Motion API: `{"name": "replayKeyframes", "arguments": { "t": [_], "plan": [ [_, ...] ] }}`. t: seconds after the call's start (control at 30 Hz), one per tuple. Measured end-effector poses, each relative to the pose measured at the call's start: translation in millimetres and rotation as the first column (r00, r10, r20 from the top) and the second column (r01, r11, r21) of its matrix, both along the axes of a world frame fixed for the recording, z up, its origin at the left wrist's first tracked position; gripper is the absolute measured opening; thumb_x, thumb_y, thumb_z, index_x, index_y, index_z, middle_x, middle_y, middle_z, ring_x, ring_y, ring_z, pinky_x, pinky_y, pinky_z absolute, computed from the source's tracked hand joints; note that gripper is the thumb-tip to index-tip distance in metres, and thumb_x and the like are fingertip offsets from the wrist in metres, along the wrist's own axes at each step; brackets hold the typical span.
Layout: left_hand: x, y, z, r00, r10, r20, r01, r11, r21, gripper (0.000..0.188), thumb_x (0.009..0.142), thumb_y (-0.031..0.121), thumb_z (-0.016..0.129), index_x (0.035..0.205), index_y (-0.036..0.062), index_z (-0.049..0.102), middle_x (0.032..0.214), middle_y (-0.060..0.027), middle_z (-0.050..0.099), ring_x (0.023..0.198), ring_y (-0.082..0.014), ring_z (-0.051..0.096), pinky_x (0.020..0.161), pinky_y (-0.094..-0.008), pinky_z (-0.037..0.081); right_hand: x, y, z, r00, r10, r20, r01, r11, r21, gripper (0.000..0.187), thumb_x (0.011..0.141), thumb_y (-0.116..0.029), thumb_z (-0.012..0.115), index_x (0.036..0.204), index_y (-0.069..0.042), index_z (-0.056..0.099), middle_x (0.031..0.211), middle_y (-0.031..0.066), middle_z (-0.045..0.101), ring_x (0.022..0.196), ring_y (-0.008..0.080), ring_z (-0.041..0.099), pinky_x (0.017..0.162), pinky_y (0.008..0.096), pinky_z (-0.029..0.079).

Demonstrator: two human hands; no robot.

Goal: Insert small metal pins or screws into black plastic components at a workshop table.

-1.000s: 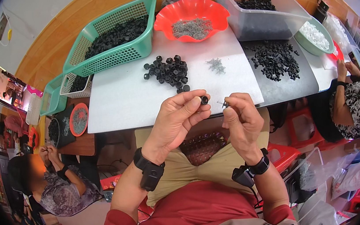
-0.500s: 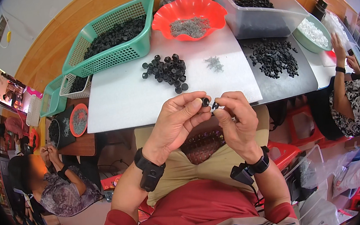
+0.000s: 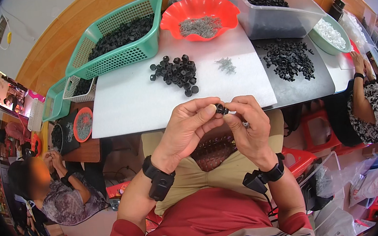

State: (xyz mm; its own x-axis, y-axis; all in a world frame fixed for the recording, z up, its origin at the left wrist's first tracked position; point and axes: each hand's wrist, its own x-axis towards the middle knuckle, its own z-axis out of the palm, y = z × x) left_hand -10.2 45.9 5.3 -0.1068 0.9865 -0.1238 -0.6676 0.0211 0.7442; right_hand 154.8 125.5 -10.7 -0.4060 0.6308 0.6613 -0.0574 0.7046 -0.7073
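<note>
Between thumb and fingers, my left hand [image 3: 193, 121] grips a small round black plastic cap [image 3: 219, 109] over my lap, just in front of the table edge. My right hand [image 3: 249, 127] pinches a smaller black piece, now pressed against the cap; the fingertips partly cover both. Beyond my hands, a pile of black caps [image 3: 177, 74] lies on the white sheet [image 3: 127, 104]. To its right is a little heap of thin metal pins [image 3: 225, 66]. Many small black parts [image 3: 288, 60] are spread on a dark board farther right.
At the back stand a green basket [image 3: 144, 53] of black parts, a red scalloped bowl [image 3: 169, 22] of metal pieces and a clear bin [image 3: 272, 29]. A green bowl [image 3: 344, 44] holds white pieces. One person [image 3: 71, 192] sits at left, another [image 3: 372, 111] at right.
My right hand's small piece has come left to meet the cap in my left hand. The person at right has lowered a raised hand.
</note>
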Motion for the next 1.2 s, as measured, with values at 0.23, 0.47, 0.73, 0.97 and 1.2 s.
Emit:
{"name": "replayKeyframes", "arguments": {
  "t": [0.23,0.47,0.73,0.97,1.2],
  "plan": [
    [3,-1,1,1.000,0.009,-0.014,-0.009,1.000,0.009,0.025,0.099,0.007,0.064,0.123,-0.0017,0.066,0.115,-0.0116,0.070,0.097,-0.0159,0.071,0.089,-0.0304,0.063,1,-1,1,1.000,0.007,0.002,-0.007,1.000,0.000,0.025,0.087,0.000,0.075,0.112,0.000,0.069,0.100,0.0128,0.063,0.069,0.0176,0.061,0.059,0.0281,0.050],
    [6,-2,-1,0.997,0.042,-0.060,-0.041,0.999,0.027,0.021,0.098,0.006,0.065,0.117,-0.0027,0.068,0.117,-0.0140,0.070,0.101,-0.0170,0.071,0.090,-0.0310,0.062,2,-2,0,1.000,0.013,0.006,-0.013,1.000,0.001,0.028,0.086,0.003,0.075,0.114,-0.001,0.069,0.100,0.0115,0.062,0.071,0.0158,0.060,0.060,0.0266,0.049],
    [11,-3,-2,0.996,0.053,-0.078,-0.051,0.998,0.029,0.025,0.099,0.007,0.065,0.121,-0.0039,0.067,0.120,-0.0144,0.069,0.103,-0.0184,0.071,0.092,-0.0306,0.061,3,-3,-3,1.000,0.000,-0.025,0.000,1.000,0.024,0.028,0.086,0.002,0.076,0.113,-0.001,0.070,0.099,0.0107,0.063,0.072,0.0153,0.058,0.061,0.0261,0.048],
    [14,-6,2,0.999,0.030,-0.041,-0.029,0.999,0.030,0.026,0.099,0.008,0.065,0.123,-0.0023,0.066,0.118,-0.0128,0.070,0.101,-0.0169,0.071,0.089,-0.0281,0.061,4,-5,-3,0.999,-0.026,-0.031,0.027,0.999,0.026,0.029,0.085,0.000,0.077,0.113,-0.002,0.071,0.096,0.0099,0.063,0.072,0.0160,0.059,0.061,0.0265,0.048],
    [18,-7,-2,0.997,0.065,-0.030,-0.064,0.998,0.024,0.025,0.098,0.008,0.067,0.122,-0.0003,0.068,0.114,-0.0105,0.071,0.097,-0.0159,0.072,0.084,-0.0267,0.061,4,-5,-4,0.998,-0.039,-0.039,0.041,0.997,0.058,0.028,0.086,-0.001,0.077,0.113,-0.002,0.071,0.096,0.0100,0.064,0.072,0.0170,0.060,0.060,0.0271,0.049]
  ]
}}
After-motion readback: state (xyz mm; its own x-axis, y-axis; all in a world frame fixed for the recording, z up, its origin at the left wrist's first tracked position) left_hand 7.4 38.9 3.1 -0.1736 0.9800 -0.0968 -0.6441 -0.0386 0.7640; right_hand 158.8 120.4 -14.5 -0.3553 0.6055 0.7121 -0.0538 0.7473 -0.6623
